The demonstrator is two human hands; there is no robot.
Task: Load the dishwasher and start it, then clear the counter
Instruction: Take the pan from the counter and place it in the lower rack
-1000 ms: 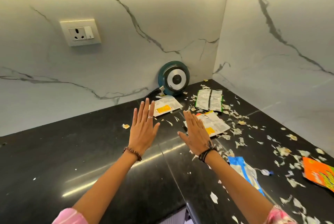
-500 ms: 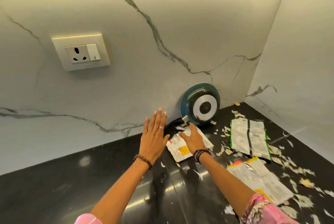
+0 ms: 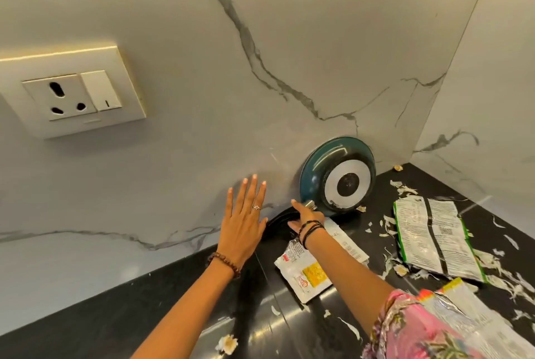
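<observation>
The right hand closed around the handle of the propped pan: rigid, probably weighty; left hand was open.

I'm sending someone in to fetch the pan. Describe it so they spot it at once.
Find the corner where the two marble walls meet the black counter. The pan leans on edge against the back wall there, its bottom facing out. Alone among flat wrappers and scraps, it is round, teal, with a silver ring around a black centre.
</observation>
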